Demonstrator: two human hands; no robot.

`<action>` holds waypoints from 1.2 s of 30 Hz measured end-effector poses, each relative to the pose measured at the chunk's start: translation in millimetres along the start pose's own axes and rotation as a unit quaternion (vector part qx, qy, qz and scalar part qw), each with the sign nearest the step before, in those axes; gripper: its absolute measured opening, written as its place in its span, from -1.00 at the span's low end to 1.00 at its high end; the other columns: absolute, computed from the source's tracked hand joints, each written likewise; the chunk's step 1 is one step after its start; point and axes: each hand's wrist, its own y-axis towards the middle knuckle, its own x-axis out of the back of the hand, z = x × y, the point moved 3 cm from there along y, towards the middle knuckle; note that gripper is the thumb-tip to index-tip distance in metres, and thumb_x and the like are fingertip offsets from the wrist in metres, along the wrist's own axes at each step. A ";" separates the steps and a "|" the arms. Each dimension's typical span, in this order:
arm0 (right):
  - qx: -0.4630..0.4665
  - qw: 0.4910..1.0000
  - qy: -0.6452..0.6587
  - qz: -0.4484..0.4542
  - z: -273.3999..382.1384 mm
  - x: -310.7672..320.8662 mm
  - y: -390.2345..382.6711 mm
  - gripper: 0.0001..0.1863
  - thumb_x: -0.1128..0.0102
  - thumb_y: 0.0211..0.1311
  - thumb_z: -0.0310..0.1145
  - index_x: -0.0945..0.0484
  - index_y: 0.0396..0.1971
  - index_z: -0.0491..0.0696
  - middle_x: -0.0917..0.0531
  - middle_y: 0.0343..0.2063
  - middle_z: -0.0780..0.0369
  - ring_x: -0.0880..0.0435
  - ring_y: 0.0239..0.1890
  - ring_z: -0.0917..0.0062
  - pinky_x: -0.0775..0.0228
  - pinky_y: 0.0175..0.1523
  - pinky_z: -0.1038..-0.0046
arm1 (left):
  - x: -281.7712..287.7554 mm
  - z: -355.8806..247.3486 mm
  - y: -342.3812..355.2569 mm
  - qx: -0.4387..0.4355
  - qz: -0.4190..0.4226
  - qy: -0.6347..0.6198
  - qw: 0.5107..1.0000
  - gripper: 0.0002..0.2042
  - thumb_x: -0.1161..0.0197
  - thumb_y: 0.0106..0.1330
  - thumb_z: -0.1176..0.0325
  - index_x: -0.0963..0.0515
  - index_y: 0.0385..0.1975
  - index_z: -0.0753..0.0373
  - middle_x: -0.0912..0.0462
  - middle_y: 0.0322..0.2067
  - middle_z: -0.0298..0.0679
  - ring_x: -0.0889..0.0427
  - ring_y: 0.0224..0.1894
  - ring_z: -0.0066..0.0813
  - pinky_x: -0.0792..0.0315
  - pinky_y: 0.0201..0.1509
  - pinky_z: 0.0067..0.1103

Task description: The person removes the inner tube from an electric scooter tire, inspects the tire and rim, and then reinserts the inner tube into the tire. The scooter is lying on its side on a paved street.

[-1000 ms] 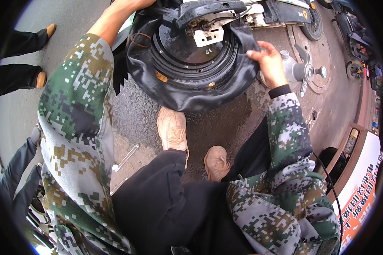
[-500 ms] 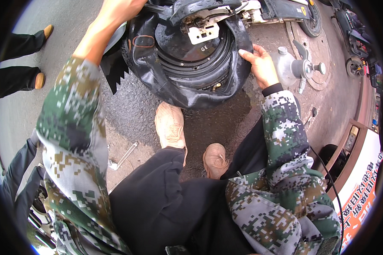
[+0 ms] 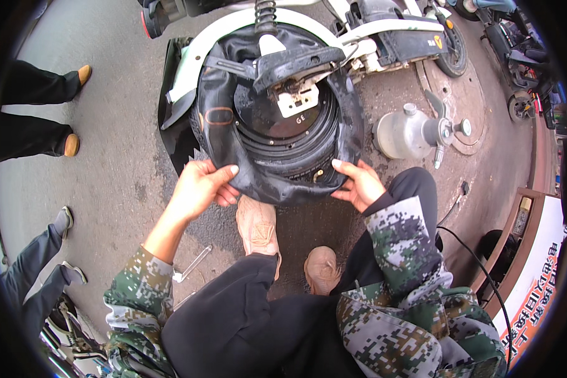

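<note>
A black rubber inner tube (image 3: 271, 189) hangs slack around the rear wheel (image 3: 286, 132) of a scooter. An orange outlined oval marks its left side. My left hand (image 3: 198, 188) pinches the tube's lower left edge between thumb and fingers. At the lower right, my right hand (image 3: 361, 184) grips the tube, thumb on top. Between the hands, a small brass-coloured valve (image 3: 319, 172) shows near the tyre. A bracket (image 3: 299, 101) and a black swingarm piece (image 3: 302, 65) cover part of the hub. The far side of the tube lies partly behind the white fender (image 3: 201, 53).
A translucent pump sprayer (image 3: 402, 134) stands on the ground to the right. A wrench (image 3: 195, 263) lies left of my shoes (image 3: 256, 225). Bystanders' legs (image 3: 38, 135) are at the left. A sign board (image 3: 538, 277) and black cable (image 3: 485, 255) are at the right.
My left hand has come down from the top of the wheel to the tube's lower left edge. My right hand has slid down along the tube's right side. The view has shifted.
</note>
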 end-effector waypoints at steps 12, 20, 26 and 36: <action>0.009 0.988 0.151 0.016 -26.1 -10.4 11.7 -0.77 -0.35 0.57 -0.22 -0.70 0.05 -0.02 -0.82 -0.10 0.26 -0.83 -0.05 0.43 -0.73 0.03 0.19 | 0.7 50.2 7.2 -0.044 0.073 -0.224 0.971 -0.77 -0.37 0.61 0.30 -0.61 -0.08 0.39 -0.84 -0.30 0.14 -0.89 -0.35 -0.23 -0.82 -0.27 -0.42; 0.042 0.978 0.195 0.055 -20.7 -27.7 41.3 -0.67 -0.45 0.54 -0.34 -0.73 0.16 -0.18 -0.83 0.08 0.14 -0.83 0.07 0.36 -0.70 0.23 0.19 | -41.5 105.6 33.8 -0.045 0.067 -0.394 0.916 -0.64 -0.18 0.58 0.49 -0.43 0.31 0.41 -0.74 0.20 0.02 -0.83 0.14 -0.08 -0.73 0.29 -0.08; 0.046 0.977 0.199 0.056 -20.2 -38.3 46.5 -0.58 -0.51 0.46 -0.41 -0.70 0.22 -0.24 -0.81 0.15 0.08 -0.79 0.18 0.31 -0.63 0.39 0.16 | -84.5 92.6 61.2 -0.105 0.020 -0.501 0.859 -0.64 -0.27 0.57 0.56 -0.44 0.30 0.34 -0.74 0.21 -0.06 -0.77 0.23 -0.23 -0.69 0.32 -0.23; 0.021 0.985 0.166 0.035 -29.2 -47.5 25.6 -0.57 -0.46 0.52 -0.44 -0.62 0.27 -0.28 -0.79 0.16 0.05 -0.82 0.16 0.27 -0.76 0.27 0.12 | -84.4 84.4 61.4 -0.108 -0.070 -0.422 0.897 -0.54 -0.42 0.52 0.46 -0.45 0.33 0.33 -0.80 0.04 -0.25 -0.84 -0.09 -0.46 -0.77 -0.07 -0.49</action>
